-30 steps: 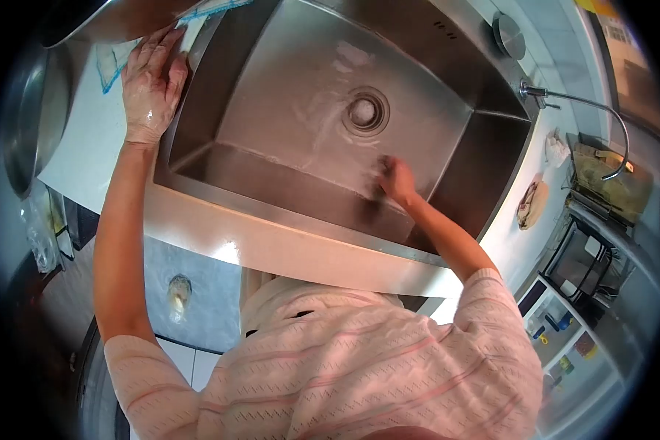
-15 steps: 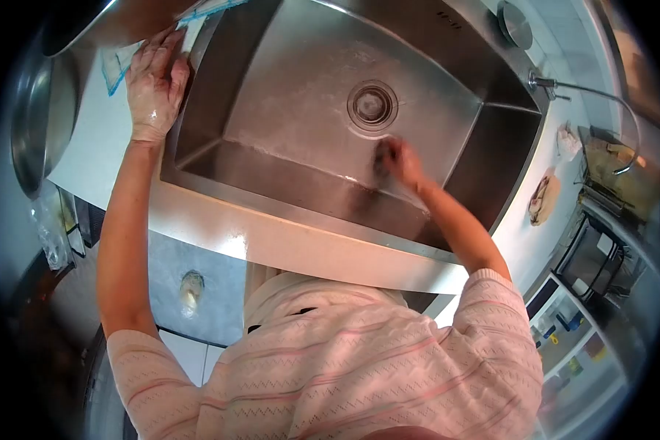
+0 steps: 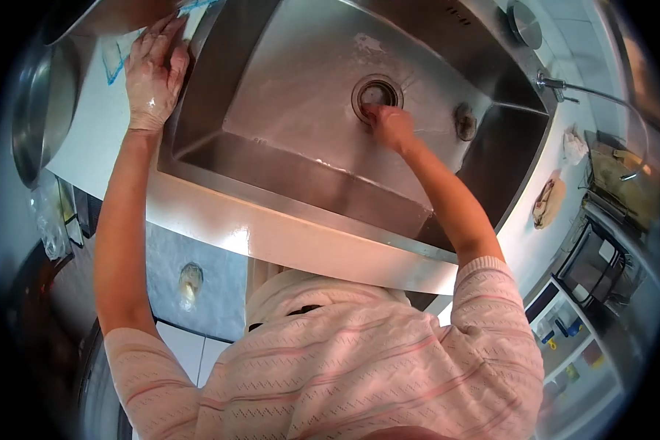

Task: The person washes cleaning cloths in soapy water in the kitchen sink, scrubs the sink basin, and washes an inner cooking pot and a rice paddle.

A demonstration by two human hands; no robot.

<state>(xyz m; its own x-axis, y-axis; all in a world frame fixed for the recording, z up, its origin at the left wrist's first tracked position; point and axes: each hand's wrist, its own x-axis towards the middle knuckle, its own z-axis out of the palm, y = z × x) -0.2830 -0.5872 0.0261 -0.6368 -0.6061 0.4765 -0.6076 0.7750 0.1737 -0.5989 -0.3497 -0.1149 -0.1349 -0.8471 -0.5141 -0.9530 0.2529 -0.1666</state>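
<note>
My right hand (image 3: pixel 391 127) is over the drain (image 3: pixel 355 94) of a large stainless steel sink (image 3: pixel 308 125). Its fingers are closed at the near edge of the round sink strainer (image 3: pixel 380 93) in the drain; the fingertips are partly hidden. Against the sink's right side lies a dark scouring pad (image 3: pixel 465 122), apart from the hand. On the white counter left of the sink, my left hand (image 3: pixel 154 77) rests flat and wet, fingers stretched out, close to the rim. Its fingertips touch or nearly touch a white cloth with blue edging (image 3: pixel 114 59).
A large metal bowl (image 3: pixel 48 114) and a big pot (image 3: pixel 99 18) stand at the left. On the right are a curved faucet (image 3: pixel 601 89), a steel lid (image 3: pixel 524 24), a crumpled cloth (image 3: pixel 548 202) and a dish rack (image 3: pixel 598 253). Water wets the sink floor.
My right hand has let go of the scouring pad, now at the sink's right side, and moved up and left to the drain. My left hand has stayed on the counter.
</note>
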